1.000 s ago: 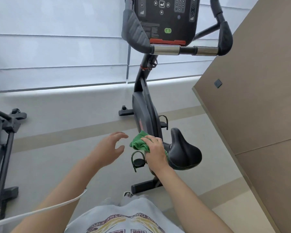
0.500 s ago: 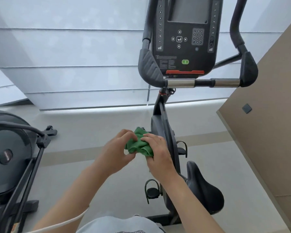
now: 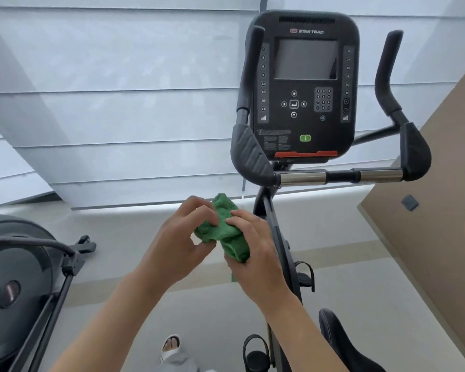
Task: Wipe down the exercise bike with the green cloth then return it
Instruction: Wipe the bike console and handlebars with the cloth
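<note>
A second exercise machine stands at the lower left of the frame, dark grey with a round housing and slanted black struts. Pale window blinds fill the upper left and centre. A brown wall panel runs down the right edge, with a small dark square plate on it. Light floor spreads below.

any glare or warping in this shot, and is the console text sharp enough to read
Head view: strong backlight from the blinds, a pale sheen on the console screen; wide-angle bending slants the brown wall; brand lettering is legible, the fine print blurred; both hands and green cloth are reasonably sharp.
</note>
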### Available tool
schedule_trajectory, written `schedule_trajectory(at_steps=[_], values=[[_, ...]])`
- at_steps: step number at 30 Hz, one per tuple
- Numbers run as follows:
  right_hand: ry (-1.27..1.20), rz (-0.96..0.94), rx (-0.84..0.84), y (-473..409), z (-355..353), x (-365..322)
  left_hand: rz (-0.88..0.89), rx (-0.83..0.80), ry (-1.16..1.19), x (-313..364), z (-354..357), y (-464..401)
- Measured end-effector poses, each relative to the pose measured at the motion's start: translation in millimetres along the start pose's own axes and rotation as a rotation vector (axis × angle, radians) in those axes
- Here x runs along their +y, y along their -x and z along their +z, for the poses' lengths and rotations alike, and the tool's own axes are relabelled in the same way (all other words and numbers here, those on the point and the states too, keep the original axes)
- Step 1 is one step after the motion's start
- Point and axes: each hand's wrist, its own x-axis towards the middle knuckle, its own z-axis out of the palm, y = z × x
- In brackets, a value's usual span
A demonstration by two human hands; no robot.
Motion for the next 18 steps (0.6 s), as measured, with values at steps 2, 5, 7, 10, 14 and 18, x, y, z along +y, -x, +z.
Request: schedule_trajectory(at_steps=[2, 5, 7, 10, 14, 18], values=[[0.037, -0.02, 0.04, -18.3, 3.2, -2.1, 0.042, 0.016, 0.028, -12.5, -6.3, -15.4], [0.139, -0.042, 0.094, -45.4, 8.4, -4.9, 0.065, 0.042, 0.065, -30.8, -13.8, -39.8], [0.2, -0.046, 0.154, -64.2, 8.3, -5.7, 0.088, 0.046, 0.115, -38.5, -18.1, -57.3], [0.303, -0.037, 0.277, -91.8, 2.1, -4.8, 0.131, 0.043, 0.179, -52.9, -27.4, -87.5], [0.449, 0.095, 0.392, -121.3, -1.5, -1.4, 0.173, -0.011, 0.208, -78.2, -35.2, -122.2], [0.632, 0.287, 0.343, -143.0, 14.9, 13.0, 0.213, -0.121, 0.264, -102.8, -31.2, -140.7]])
